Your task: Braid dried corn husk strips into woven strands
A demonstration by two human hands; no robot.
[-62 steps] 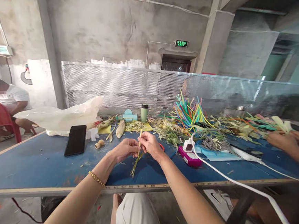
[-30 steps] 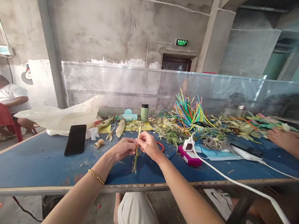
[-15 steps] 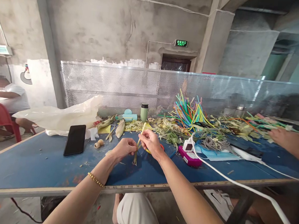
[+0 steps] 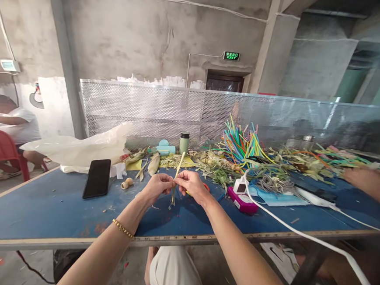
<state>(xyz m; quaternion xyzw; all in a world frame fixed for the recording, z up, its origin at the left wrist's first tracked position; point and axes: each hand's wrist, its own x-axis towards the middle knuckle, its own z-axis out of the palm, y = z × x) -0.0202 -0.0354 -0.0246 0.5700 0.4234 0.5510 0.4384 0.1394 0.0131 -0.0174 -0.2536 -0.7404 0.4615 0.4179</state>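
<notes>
- One left hand (image 4: 156, 188): thumb and fingertips pinched together on the stalk, other fingers curled; gold bracelet (image 4: 122, 228) at wrist.
- One right hand (image 4: 193, 186): thumb and fingertips closed on the same stalk, just beside the left.
- One stalk (image 4: 181, 163): between the hands, near upright, pale end above the fingers, thin strands below; contact with the table (image 4: 39, 214) unclear.
- One red loop (image 4: 208, 187): partly hidden behind the right hand.
- One phone (image 4: 96, 179): on the table, left of the hands.
</notes>
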